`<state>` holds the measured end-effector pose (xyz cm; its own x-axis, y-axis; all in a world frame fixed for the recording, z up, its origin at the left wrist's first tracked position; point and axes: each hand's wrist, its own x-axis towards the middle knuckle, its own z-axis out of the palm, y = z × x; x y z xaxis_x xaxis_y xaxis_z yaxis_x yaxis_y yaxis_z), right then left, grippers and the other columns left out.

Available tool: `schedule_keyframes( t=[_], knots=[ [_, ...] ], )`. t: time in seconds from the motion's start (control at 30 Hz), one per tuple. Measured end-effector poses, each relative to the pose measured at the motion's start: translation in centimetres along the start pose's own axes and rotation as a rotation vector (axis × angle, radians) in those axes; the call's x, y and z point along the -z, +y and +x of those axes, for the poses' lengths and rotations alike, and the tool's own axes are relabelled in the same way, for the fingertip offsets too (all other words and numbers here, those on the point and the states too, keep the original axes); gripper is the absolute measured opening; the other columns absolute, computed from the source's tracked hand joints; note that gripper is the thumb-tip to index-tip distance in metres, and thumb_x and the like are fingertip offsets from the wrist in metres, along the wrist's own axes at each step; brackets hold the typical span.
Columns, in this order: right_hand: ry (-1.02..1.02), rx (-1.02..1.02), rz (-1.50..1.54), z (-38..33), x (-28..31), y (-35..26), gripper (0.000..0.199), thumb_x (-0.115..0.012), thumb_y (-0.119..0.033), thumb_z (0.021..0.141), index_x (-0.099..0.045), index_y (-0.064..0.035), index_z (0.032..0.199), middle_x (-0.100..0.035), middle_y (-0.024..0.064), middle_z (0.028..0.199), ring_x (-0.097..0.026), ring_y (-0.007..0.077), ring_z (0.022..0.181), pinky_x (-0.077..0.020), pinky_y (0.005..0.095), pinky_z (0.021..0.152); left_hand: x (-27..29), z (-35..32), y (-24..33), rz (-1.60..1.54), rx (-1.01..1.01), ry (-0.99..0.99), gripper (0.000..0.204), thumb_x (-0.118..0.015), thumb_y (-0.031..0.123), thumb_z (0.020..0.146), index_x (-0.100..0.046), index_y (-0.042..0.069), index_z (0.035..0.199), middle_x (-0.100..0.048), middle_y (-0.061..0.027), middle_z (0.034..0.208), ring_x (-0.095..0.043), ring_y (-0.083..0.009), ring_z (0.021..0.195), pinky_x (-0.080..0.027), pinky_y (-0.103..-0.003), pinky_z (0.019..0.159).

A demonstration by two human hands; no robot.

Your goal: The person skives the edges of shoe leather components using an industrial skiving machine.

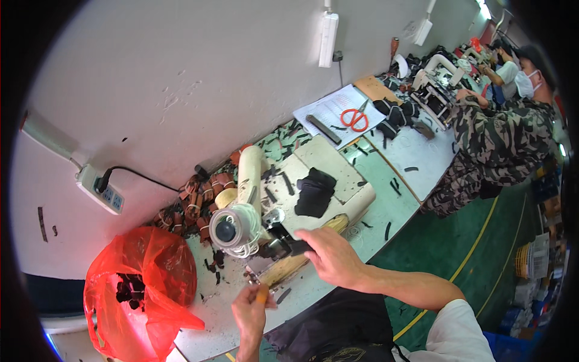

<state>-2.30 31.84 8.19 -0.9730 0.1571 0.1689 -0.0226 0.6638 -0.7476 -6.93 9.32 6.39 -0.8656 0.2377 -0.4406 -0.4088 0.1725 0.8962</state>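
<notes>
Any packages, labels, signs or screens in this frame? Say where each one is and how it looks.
Red bag: thin red plastic, left end of table, open, dark scraps inside.
Printed sheets: white papers by the wall, under red scissors.
Boxes: stacked at right edge, too blurred to describe.
No screens or signs.

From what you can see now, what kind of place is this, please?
Probably a small sewing workshop. A sewing machine stands on a long worktable, black fabric pieces and red scissors lie on it, and another person works at a second machine.
</notes>
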Motion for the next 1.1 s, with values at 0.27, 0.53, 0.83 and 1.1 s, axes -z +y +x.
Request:
schedule_keyframes(
  t=[0.27,0.53,0.83,1.1],
  knots=[
    [0.161,-0.013,-0.264,2.7,-0.1,2.9,0.036,-0.068,-0.004,0.075,-0.056,0.0015,0.109,-0.058,0.0145,0.111,-0.052,0.0319,0.102,-0.0447,0.0413,0.084,0.2,-3.3,-2.6,0.365,0.236,-0.119,0.02,-0.062,0.01,0.09,-0.066,0.003,0.108,-0.061,-0.0029,0.069,-0.052,-0.0055,0.051,-0.042,-0.022,0.042],
    [0.009,-0.425,-0.435,7.0,2.7,3.7,0.086,-0.076,-0.02,0.074,-0.029,-0.0064,0.145,-0.024,0.0293,0.147,-0.019,0.0458,0.139,-0.0233,0.0516,0.112,0.3,-3.6,-2.5,0.324,0.253,-0.148,0.019,-0.06,0.01,0.091,-0.066,0.002,0.107,-0.062,-0.0032,0.07,-0.051,-0.0047,0.051,-0.041,-0.02,0.045],
    [-0.164,-0.133,-0.52,6.7,2.3,2.6,0.082,-0.066,0.001,0.068,-0.029,0.0019,0.142,-0.05,0.0176,0.101,-0.05,0.0331,0.091,-0.0452,0.0436,0.078,-1.3,-4.3,-3.0,0.266,0.24,-0.225,0.019,-0.059,0.01,0.092,-0.066,0.002,0.108,-0.064,-0.0038,0.073,-0.054,-0.0054,0.057,-0.043,-0.02,0.051],
    [-0.076,-0.111,0.145,-0.9,1.4,-0.5,0.085,-0.068,-0.009,0.079,-0.018,0.0015,0.147,-0.05,0.0255,0.113,-0.049,0.0423,0.109,-0.0418,0.0455,0.093,-6.5,-4.2,-0.4,-0.541,0.115,-0.418,0.069,-0.072,0.023,0.086,-0.036,0.003,0.142,-0.054,-0.0156,0.128,-0.059,-0.025,0.107,-0.051,-0.037,0.09]
  ],
)
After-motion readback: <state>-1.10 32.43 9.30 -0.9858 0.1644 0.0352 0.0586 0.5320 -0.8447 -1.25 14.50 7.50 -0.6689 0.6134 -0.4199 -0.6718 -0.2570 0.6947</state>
